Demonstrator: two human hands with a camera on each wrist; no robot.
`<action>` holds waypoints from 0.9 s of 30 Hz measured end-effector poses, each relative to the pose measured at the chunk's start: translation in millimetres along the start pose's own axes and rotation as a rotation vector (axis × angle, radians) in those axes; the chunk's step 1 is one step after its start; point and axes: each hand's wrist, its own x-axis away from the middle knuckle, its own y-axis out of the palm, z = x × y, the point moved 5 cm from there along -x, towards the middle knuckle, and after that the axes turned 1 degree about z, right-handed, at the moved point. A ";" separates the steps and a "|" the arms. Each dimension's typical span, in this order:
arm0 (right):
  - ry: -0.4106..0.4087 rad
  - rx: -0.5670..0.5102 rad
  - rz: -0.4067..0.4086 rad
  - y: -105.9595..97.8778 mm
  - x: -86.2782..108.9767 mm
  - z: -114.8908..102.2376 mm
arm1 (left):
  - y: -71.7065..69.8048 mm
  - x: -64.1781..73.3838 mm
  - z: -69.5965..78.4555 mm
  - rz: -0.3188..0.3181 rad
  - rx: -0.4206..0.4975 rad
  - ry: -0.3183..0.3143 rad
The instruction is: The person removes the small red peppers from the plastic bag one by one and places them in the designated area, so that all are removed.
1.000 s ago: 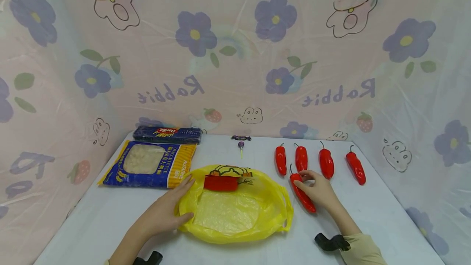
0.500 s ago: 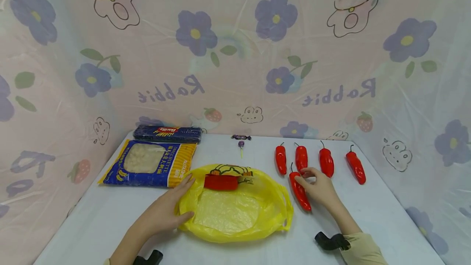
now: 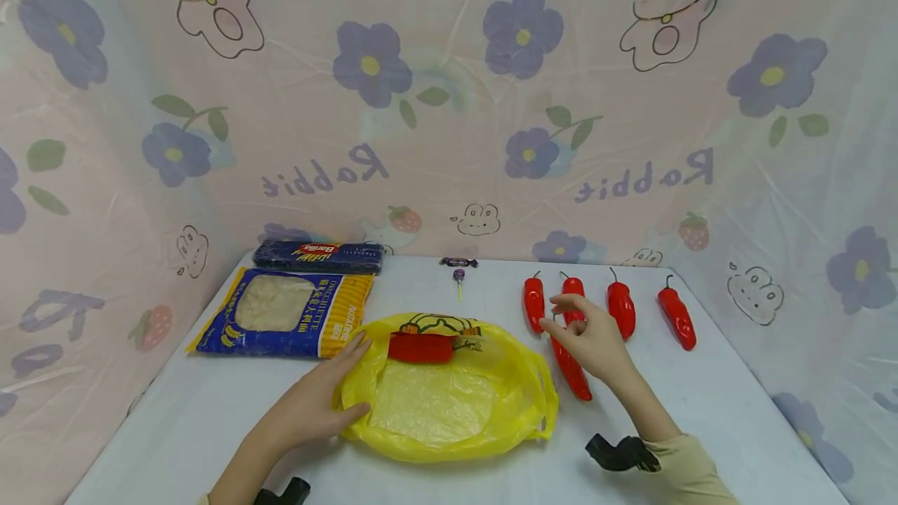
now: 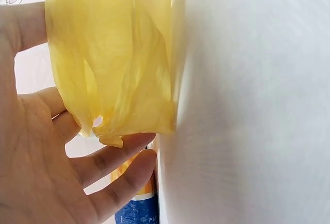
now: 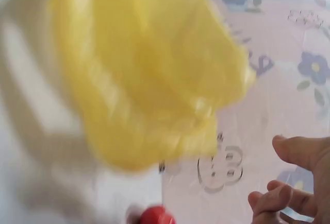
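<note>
A yellow plastic bag (image 3: 421, 452) lies with its mouth spread wide, a cartoon print and a red patch inside its far side. My left hand (image 3: 319, 404) rests against the bag's left side, its fingers loosely extended along the plastic (image 4: 111, 54). Right of the bag, a red chili pepper (image 3: 571, 369) lies slanted on the table, its stem end partly behind my right fingers. Over it hovers my right hand (image 3: 596, 341), thumb and fingers apart and holding nothing. Behind are more red peppers (image 3: 534, 304), one partly covered by that hand.
Two more red peppers (image 3: 620, 310) lie to the right. At the back left are a blue and yellow pasta bag (image 3: 281, 310) and a dark blue spaghetti pack (image 3: 319, 257). A lollipop (image 3: 459, 277) and a wrapped candy (image 3: 459, 262) lie at the back middle.
My right hand has let go of the near pepper and moved up and left. That pepper first shifted slightly left and turned more upright. My left hand and the bag stayed put.
</note>
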 end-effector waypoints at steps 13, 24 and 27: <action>-0.230 -0.151 -0.161 57.5 6.2 -78.9 | 1.2 -0.2 0.5 0.008 -0.005 0.024; -0.275 -0.172 -0.303 109.7 9.5 -97.5 | 0.8 0.3 -0.7 -0.006 0.009 -0.002; -0.277 -0.153 -0.337 122.1 10.9 -96.8 | 0.3 0.4 0.0 -0.005 0.008 -0.003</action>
